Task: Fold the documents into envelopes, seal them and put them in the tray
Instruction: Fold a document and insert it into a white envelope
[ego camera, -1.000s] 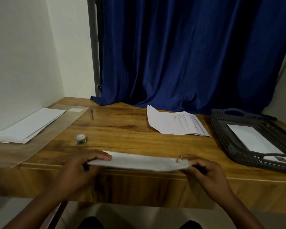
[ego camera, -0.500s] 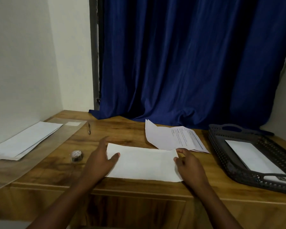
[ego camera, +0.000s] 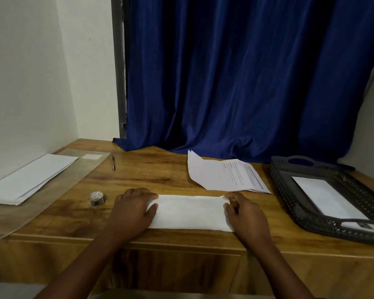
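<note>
A flat white rectangular envelope (ego camera: 189,212) lies at the near edge of the wood-grain desk (ego camera: 149,178). The left hand (ego camera: 132,209) rests on its left end, fingers laid together. The right hand (ego camera: 244,212) holds its right end, fingers curled, apparently pinching the corner. The dark perforated plastic tray (ego camera: 289,203) at right holds another white envelope (ego camera: 328,197).

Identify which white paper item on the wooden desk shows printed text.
The loose white sheets beside the dark grey plastic tray; the paper under both hands, the left-hand stack and the tray's envelope look blank.
</note>
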The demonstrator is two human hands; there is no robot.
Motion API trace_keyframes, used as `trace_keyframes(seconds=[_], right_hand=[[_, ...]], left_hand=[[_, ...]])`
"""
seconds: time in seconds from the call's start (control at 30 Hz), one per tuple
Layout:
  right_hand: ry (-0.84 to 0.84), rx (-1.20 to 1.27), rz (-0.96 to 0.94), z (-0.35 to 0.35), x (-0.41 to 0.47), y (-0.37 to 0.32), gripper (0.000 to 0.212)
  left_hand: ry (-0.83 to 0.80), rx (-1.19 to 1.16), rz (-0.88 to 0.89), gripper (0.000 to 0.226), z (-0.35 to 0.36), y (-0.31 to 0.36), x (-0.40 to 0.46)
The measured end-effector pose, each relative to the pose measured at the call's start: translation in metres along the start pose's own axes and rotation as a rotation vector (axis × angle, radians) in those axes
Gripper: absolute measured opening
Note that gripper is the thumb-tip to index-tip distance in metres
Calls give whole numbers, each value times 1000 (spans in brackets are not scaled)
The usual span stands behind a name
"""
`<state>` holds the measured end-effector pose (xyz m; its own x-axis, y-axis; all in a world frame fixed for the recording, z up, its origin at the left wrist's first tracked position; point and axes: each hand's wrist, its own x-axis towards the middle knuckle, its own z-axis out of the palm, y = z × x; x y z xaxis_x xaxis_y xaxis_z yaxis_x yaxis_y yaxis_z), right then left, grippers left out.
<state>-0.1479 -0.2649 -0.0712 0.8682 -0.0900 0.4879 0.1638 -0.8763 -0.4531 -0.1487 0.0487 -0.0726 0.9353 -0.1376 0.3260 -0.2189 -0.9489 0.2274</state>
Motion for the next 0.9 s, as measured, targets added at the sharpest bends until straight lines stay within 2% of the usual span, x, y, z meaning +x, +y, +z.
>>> trace_keyframes(seconds=[0.1, 0.17, 0.37, 0.47, 0.57, 0.63, 0.73, 0.8, 0.9], right_hand=[[11, 117, 59, 1, 2, 5, 18], [6, 109, 58, 2, 3, 6, 16], [35, -299, -48, 4, 0, 0, 24], [12, -336, -44, 6, 2, 0, 25], [-21, -250, 5, 2, 5, 3, 29], [3, -200, 33, -3, 7, 1, 34], [58, -258, -113, -7, 6, -25, 35], [-46, -248, -209, -5, -1, -54, 40], [-355, -353, -277, 12, -8, -78, 63]], left_hand=[[-26, 17, -8, 57, -2, 2, -2], [-29, 28, -8, 57, -2, 4, -3], [-31, 60, -10, 70, -3, 6, -6], [-26, 53, -9, 82, -5, 7, -5], [-65, -3, -14, 88, -9, 7, -5], [-69, 2, -19, 81, -11, 15, -8], [-33, 71, 76, 66, -12, 45, -8], [-64, 76, 153, 76, -6, 67, -4], [-172, 132, 198, 85, 14, 82, 3]])
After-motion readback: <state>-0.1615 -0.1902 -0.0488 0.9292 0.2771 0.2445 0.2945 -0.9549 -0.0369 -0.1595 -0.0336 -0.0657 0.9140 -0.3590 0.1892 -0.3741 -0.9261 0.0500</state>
